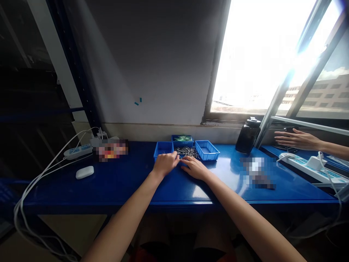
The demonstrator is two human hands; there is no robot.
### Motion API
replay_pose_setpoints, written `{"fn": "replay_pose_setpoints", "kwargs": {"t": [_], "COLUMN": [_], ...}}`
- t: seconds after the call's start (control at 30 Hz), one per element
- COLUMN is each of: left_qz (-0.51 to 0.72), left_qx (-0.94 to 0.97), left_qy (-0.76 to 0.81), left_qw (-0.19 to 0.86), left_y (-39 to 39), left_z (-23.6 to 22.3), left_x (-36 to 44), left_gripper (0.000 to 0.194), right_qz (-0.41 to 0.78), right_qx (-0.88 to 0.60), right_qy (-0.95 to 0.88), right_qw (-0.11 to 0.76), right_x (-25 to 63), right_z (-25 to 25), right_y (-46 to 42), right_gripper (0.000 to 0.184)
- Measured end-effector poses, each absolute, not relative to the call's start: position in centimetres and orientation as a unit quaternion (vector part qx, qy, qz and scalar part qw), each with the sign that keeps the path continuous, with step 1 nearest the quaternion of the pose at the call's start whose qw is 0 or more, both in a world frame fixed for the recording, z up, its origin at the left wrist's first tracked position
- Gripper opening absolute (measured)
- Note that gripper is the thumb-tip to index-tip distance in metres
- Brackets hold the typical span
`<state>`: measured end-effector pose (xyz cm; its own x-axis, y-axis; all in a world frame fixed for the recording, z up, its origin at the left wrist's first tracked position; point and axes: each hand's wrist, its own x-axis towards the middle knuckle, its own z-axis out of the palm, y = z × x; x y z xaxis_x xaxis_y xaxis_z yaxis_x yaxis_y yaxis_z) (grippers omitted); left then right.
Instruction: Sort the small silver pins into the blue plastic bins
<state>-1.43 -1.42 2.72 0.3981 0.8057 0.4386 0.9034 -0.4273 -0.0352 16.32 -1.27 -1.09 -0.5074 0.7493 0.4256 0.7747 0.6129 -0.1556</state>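
Looks like a workshop bench: blue table (131, 185), parts bins (207, 150) and loose metal pins (187, 152) at twelve o'clock, power strips (313, 168) at three and nine.

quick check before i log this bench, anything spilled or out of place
The thin, shiny pieces lie loose on the blue table between the left tray and right tray, so they look spilled, though perhaps deliberately. No damage stands out.

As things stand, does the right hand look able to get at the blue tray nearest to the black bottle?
Probably yes: the right hand is close to the near side of that blue tray, whose top is open, and I see nothing between them.
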Motion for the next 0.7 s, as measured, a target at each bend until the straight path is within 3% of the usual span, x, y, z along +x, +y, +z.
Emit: {"fn": "replay_pose_setpoints", "kwargs": {"t": [0.23,0.7], "left_qz": [-0.107,-0.129], "left_qx": [-0.864,-0.875], "left_qy": [-0.481,-0.467], "left_qw": [0.102,0.025], "left_y": [-1.2,-1.0], "left_z": [0.9,0.5], "left_x": [-0.4,-0.5], "left_gripper": [0.03,0.03], "right_qz": [-0.01,0.096], "right_qx": [-0.413,-0.467], "right_qy": [-0.881,-0.832], "right_qw": [0.229,0.284], "right_x": [16.2,17.2], "right_z": [-1.0,-1.4], "right_y": [-0.8,-0.3], "right_gripper": [0.025,0.016]}}
